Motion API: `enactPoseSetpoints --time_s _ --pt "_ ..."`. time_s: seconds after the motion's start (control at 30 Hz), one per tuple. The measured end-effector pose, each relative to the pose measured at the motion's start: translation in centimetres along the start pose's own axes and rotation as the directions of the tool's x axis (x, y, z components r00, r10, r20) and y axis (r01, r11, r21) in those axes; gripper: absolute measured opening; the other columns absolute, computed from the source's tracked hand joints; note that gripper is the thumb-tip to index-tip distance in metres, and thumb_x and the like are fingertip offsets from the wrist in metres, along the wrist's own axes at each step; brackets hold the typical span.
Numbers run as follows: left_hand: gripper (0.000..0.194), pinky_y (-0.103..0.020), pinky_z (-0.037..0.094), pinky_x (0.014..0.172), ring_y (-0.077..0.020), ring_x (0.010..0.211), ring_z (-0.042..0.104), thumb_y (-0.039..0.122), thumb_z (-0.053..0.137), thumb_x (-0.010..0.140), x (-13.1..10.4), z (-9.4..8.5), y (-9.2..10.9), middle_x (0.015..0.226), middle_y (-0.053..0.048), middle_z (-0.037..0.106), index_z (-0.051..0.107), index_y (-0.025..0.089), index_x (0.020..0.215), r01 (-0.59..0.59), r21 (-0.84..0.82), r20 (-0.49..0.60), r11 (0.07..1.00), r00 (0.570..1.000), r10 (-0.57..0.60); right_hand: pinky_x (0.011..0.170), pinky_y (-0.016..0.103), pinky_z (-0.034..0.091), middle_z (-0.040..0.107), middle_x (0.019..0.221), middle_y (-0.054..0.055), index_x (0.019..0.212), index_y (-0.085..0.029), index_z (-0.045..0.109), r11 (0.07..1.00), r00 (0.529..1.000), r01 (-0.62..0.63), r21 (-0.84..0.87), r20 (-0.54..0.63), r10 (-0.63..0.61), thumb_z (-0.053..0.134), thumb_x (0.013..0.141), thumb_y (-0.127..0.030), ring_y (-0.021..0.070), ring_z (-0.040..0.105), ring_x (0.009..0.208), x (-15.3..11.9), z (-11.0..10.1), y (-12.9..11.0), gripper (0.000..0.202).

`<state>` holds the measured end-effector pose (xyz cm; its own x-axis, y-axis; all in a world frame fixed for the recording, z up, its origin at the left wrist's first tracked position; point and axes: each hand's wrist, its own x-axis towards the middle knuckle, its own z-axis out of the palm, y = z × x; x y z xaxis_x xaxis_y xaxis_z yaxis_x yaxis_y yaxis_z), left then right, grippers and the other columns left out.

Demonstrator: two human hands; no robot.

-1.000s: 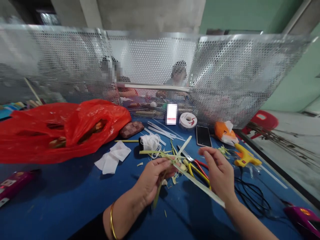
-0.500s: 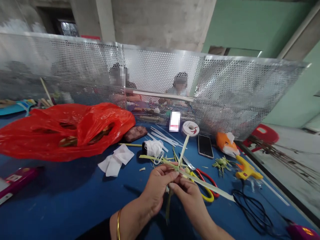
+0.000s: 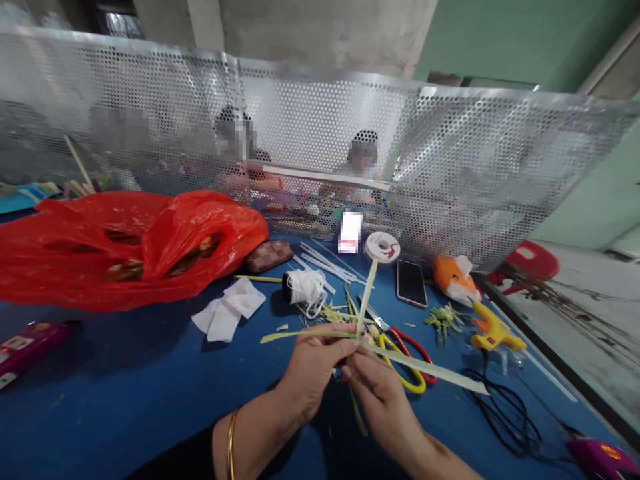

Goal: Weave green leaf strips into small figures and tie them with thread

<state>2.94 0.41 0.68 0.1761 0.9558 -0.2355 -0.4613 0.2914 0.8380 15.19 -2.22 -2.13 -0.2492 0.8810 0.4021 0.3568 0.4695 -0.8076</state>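
Carefully, we should hold the crossing of the green strips, just below the centre of the frame, flat and without crushing, so that no strip slips. Our left hand reaches from lower left, thumb and fingers pinching them; our right hand, from lower right, is half curled, its hold we cannot tell.

"What's cut off?"
"Red bag at nine o'clock, purple device at four"
"Hidden?"
"Part of the pale strips, under the left hand's thumb"
"Blurred?"
"People behind the perforated screen, eleven to one o'clock"
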Motion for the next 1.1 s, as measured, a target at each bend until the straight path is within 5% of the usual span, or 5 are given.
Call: enactPoseSetpoints --time_s 0.23,0.37,0.53,0.77,1.1 --pt "0.029 -0.024 0.048 0.056 -0.0152 0.056 0.064 0.021 0.080 0.057 0.3 -0.1 -0.1 0.065 -0.007 0.073 0.072 0.012 0.083 0.057 -0.042 0.022 0.997 0.998 -0.056 0.067 0.027 0.042 0.054 0.070 0.002 0.068 -0.020 0.049 0.999 0.999 -0.049 -0.008 0.010 0.049 0.043 0.095 -0.030 0.0165 0.050 0.070 -0.8 0.4 0.4 0.029" --pt "0.037 -0.020 0.035 0.042 -0.0096 0.046 0.054 0.034 0.077 0.067 0.6 -0.3 0.1 0.071 -0.010 0.073 0.070 0.010 0.095 0.067 -0.065 0.072 0.996 0.995 -0.062 0.071 0.026 0.043 0.059 0.076 0.003 0.073 -0.019 0.055 0.968 0.983 -0.176 0.178 -0.029 0.184 0.044 0.095 -0.037 0.0163 0.054 0.073 -0.9 0.3 0.4 0.030" --pt "0.039 -0.021 0.041 0.047 -0.0142 0.056 0.061 0.030 0.080 0.064 0.5 -0.3 0.1 0.074 -0.009 0.073 0.069 0.011 0.096 0.073 -0.075 0.057 0.995 0.996 -0.069 0.072 0.027 0.043 0.060 0.076 0.003 0.076 -0.018 0.060 0.901 0.960 -0.259 0.348 -0.013 0.281 0.050 0.092 -0.042 0.0169 0.054 0.075 -0.7 0.0 0.4 0.030" --pt "0.040 -0.024 0.043 0.038 -0.0142 0.048 0.057 0.026 0.083 0.057 0.6 -0.3 -0.3 0.076 -0.008 0.073 0.071 0.012 0.093 0.086 -0.018 0.049 0.996 0.995 -0.085 0.066 0.025 0.042 0.056 0.070 0.001 0.072 -0.018 0.056 0.947 0.970 -0.234 0.220 -0.009 0.242 0.045 0.095 -0.036 0.0144 0.051 0.068 -0.9 -0.1 0.7 0.031" --pt "0.030 -0.022 0.043 0.051 -0.0117 0.052 0.058 0.017 0.082 0.052 0.5 -0.3 -0.8 0.064 -0.006 0.072 0.076 0.013 0.081 0.082 -0.089 -0.014 0.993 0.996 -0.083 0.063 0.024 0.038 0.051 0.072 0.000 0.068 -0.020 0.043 0.997 0.999 -0.048 -0.063 -0.017 0.047 0.041 0.095 -0.023 0.0140 0.046 0.068 -1.0 -0.2 1.3 0.027"
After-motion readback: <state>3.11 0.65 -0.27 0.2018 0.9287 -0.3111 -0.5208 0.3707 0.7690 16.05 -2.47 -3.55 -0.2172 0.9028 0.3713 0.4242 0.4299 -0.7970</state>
